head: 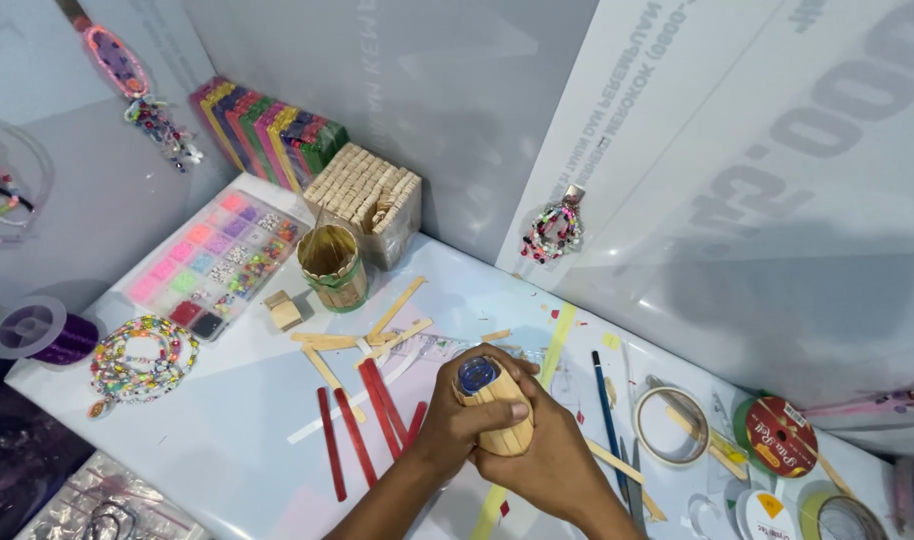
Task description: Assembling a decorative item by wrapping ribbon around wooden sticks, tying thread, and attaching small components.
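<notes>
Both hands wrap one small stick-clad cylinder (495,405) with a blue cap, held just above the white bench (227,420); left hand (457,425) and right hand (552,460) each keep their grip pressed around it — red sticks (362,420) lie just beside; a finished stick cup (333,265) stands well apart.

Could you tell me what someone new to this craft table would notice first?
At the front centre, the left hand and right hand wrap a small bottle clad in wooden sticks, its blue cap showing on top. Red sticks lie on the white table just left of the hands. Farther back left sits a bead tray with bright compartments.
</notes>
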